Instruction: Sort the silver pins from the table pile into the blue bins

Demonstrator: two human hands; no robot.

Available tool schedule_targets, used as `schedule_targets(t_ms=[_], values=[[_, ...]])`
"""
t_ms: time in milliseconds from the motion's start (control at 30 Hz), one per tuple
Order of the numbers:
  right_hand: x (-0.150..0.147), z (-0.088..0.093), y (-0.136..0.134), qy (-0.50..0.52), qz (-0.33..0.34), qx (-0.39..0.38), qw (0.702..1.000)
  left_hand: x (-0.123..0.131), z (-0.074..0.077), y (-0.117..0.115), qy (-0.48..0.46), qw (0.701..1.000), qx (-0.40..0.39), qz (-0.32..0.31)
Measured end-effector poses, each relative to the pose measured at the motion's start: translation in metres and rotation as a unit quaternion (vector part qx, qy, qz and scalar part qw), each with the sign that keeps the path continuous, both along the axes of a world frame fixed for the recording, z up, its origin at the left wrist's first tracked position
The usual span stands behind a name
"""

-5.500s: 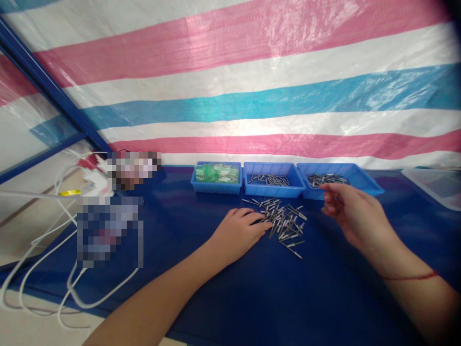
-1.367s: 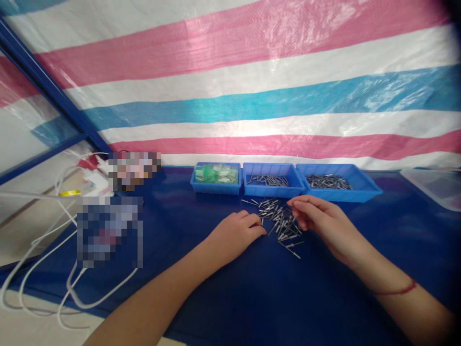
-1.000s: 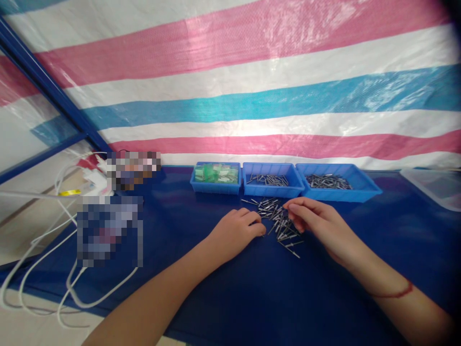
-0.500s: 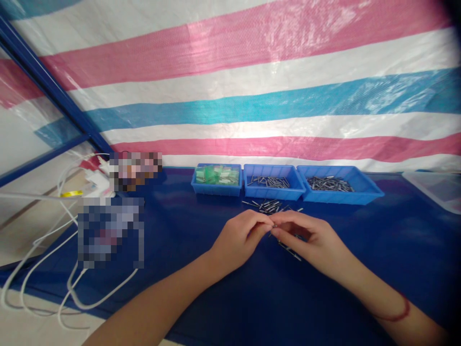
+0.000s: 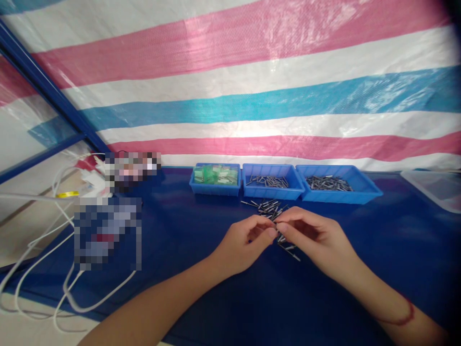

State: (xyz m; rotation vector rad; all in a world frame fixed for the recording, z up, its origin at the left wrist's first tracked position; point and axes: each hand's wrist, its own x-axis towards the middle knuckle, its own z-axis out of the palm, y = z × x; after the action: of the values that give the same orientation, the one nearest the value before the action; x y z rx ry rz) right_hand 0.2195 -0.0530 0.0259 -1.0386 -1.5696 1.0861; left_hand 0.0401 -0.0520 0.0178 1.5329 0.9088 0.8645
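Observation:
My left hand [image 5: 242,244] and my right hand [image 5: 314,238] meet fingertip to fingertip above a loose pile of small metal pins [image 5: 271,207] on the blue table [image 5: 201,250]. Both hands are pinched shut around a small metal pin between them; the pin itself barely shows. Part of the pile is hidden under my hands. Behind the pile stand three blue trays: the left tray [image 5: 215,188] holds green plastic pieces, the middle tray [image 5: 272,192] a few metal pins, the right tray [image 5: 356,193] many metal pins.
White cables [image 5: 54,226] loop over the table's left edge beside blurred-out objects. A clear plastic container [image 5: 437,190] sits at the far right. A striped pink, white and blue tarp [image 5: 252,86] hangs right behind the trays.
My right hand came back from the right tray to the pile, then both hands rose and met in a pinch over its near edge.

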Motion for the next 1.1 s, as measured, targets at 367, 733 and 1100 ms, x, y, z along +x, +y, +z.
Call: schedule_targets(t_ms=[367,733,1100], values=[[0.001,0.001,-0.002,-0.043,0.001,0.055,0.998,0.001,0.003,0.000,-0.021,0.998,-0.028,-0.056],[0.002,0.004,-0.003,-0.107,-0.003,0.146,0.984,-0.001,-0.001,0.006,-0.042,0.998,-0.013,0.033],[-0.002,-0.003,0.000,-0.111,0.009,0.040,0.993,-0.007,0.003,0.005,0.057,0.989,0.126,0.060]])
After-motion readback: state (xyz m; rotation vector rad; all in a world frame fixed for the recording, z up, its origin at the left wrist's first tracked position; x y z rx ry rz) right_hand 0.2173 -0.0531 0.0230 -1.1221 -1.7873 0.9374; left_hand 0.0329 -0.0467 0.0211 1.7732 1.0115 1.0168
